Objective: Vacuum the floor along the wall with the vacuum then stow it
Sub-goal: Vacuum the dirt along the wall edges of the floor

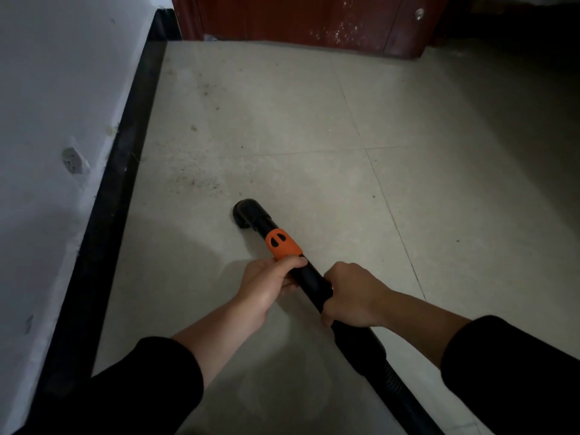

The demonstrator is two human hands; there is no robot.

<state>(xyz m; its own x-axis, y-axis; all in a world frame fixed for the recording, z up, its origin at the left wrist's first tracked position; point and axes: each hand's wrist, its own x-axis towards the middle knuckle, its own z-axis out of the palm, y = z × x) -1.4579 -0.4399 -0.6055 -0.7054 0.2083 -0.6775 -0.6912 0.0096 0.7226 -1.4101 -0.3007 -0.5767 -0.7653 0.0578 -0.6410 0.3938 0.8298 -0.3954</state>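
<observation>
The vacuum's black tube point(311, 275) slants across the tiled floor point(314, 136), its rounded nozzle point(248, 213) down on a tile, well apart from the black baseboard point(125, 171) on the left. An orange collar point(282, 244) with two dark oval marks rings the tube just behind the nozzle. The left hand point(266, 284) grasps the tube right below that collar, fingers curled over the top. The right hand point(351, 296) clenches around the tube farther back, where it meets the ribbed hose point(387, 376) that runs off to the lower right. Both arms wear black sleeves point(141, 387). A scatter of dark specks point(201, 180) lies on the floor between nozzle and baseboard. Above the baseboard rises a white wall point(47, 89), and a reddish-brown wooden door point(298, 17) stands at the far end.
</observation>
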